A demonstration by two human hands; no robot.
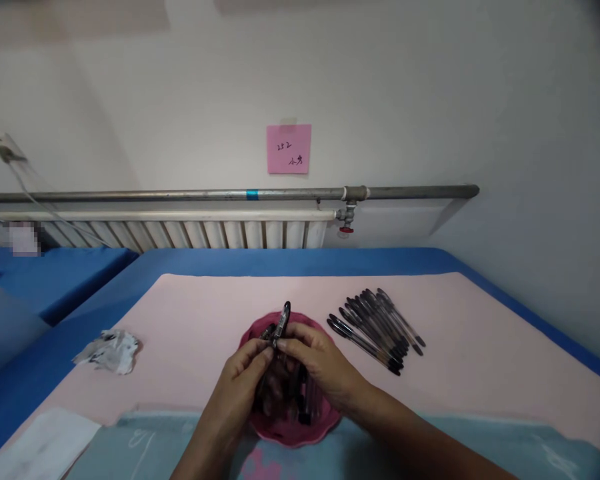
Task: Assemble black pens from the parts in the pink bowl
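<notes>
Over a pink scalloped bowl (pixel 294 440), my left hand (pixel 240 377) and my right hand (pixel 323 363) meet, both with fingers pinched together. Between their fingertips is a pen (pixel 283 321) with a black end pointing up and away from me. Its lower part is hidden by my fingers. Inside the bowl lie more dark pens (pixel 305 400), partly covered by my hands. To the right of the bowl, a fanned pile of clear-barrelled pens with black caps (pixel 375 327) rests on the pink sheet (pixel 205 313).
Crumpled clear plastic (pixel 113 351) lies on the left of the sheet. White paper (pixel 45 443) is at the near left, and a light blue cloth (pixel 165 443) runs along the near edge. A radiator (pixel 235 233) and a metal pipe (pixel 180 195) stand behind the blue table edge (pixel 300 261).
</notes>
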